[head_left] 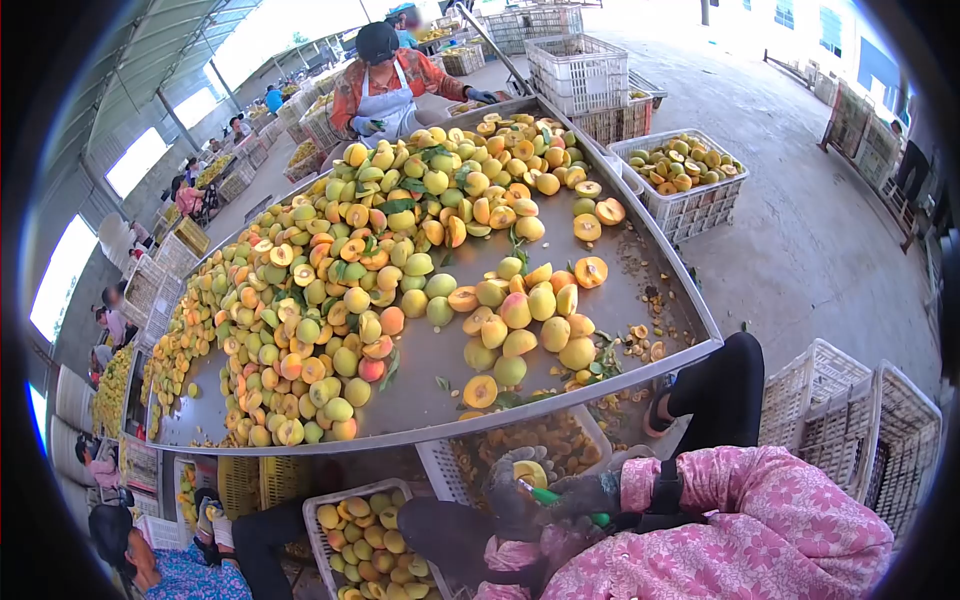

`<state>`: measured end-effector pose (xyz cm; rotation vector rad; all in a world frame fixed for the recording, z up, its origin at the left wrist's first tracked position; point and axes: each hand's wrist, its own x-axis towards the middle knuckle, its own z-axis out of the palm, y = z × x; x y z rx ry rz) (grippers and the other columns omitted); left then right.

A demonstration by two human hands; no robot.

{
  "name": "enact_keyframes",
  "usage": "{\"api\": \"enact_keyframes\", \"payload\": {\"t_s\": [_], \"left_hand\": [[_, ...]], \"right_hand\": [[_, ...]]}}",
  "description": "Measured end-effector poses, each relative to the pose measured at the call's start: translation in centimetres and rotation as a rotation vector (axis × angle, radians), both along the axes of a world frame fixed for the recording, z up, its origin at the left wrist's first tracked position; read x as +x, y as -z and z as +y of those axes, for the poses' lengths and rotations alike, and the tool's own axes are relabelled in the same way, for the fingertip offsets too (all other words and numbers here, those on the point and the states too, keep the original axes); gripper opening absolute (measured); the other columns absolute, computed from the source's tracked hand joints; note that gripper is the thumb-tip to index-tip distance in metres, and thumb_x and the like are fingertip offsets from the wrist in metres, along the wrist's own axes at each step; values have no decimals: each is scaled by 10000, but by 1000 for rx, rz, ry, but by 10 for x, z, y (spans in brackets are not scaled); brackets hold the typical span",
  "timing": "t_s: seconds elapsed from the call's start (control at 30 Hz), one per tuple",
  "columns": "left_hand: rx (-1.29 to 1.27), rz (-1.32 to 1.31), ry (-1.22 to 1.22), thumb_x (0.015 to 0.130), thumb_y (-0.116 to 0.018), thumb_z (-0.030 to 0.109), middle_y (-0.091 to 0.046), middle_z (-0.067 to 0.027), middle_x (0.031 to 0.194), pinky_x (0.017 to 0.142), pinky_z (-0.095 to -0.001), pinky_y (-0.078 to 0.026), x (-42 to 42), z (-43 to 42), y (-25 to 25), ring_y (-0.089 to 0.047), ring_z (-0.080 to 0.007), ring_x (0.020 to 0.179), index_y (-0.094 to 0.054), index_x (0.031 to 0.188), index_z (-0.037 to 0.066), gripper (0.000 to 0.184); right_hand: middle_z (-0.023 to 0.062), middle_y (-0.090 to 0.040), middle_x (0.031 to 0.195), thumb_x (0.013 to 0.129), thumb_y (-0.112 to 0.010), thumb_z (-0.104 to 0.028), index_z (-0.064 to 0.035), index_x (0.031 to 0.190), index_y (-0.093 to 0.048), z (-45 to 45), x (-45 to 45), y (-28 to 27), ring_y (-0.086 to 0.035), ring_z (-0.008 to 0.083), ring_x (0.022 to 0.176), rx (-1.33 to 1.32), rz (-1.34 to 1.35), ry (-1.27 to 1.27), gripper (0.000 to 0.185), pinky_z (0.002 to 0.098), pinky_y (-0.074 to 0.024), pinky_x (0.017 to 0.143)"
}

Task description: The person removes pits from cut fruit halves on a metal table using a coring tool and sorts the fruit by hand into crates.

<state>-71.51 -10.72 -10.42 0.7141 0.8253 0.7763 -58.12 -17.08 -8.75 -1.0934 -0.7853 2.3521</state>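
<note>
L hand (pixel 510 497): fruit (pixel 532 471) | R hand (pixel 588 496): grn-hdl tool (pixel 544 495) | metal tbl (pixel 425 400): peach-like pile (pixel 330 290), cut+whole

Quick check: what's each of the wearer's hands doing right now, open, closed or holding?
Left hand: closed, holding a yellow fruit.
Right hand: closed, holding a green tool.
</note>
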Motion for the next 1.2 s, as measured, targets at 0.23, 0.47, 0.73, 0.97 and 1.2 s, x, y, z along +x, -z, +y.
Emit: {"api": "enact_keyframes", "payload": {"t_s": [0.23,0.47,0.73,0.97,1.2], "left_hand": [[-146,-274,-154,855,-472,326,-594,-151,978,678,-386,-534,6,5,13,-610,-267,780,-532,995,10,351],[-357,-410,-206,839,-461,377,-579,-160,976,753,-423,-509,9,-2,25,-599,-287,832,-527,986,23,389],[-532,-621,-456,824,-481,365,-558,-177,1043,851,-450,-464,-23,9,58,-537,-325,996,-508,1025,8,410],[-466,-691,-372,780,-533,313,-467,-243,1207,952,-565,-356,-39,16,-4,-462,-391,1110,-484,1163,22,483],[-455,-720,-313,790,-518,292,-469,-253,1207,917,-544,-408,-31,11,-5,-496,-390,1074,-448,1208,32,497]], "right_hand": [[-17,-487,652,833,-571,-284,-76,914,-531,-3,-4,-13,-429,57,427,-57,157,74,227,204,-367,371],[-15,-496,685,854,-556,-310,-77,947,-517,-2,1,-10,-451,58,495,88,60,44,254,211,-385,420],[-10,-536,849,861,-575,-297,-90,1054,-511,0,14,-29,-493,58,645,179,215,174,290,231,-432,520],[99,-601,941,753,-631,-173,-63,1107,-501,27,39,92,-618,183,744,711,-1015,-603,393,312,-503,587],[28,-589,710,819,-575,-231,-95,1064,-533,17,41,37,-609,170,607,694,-939,-209,283,323,-493,538]]}}
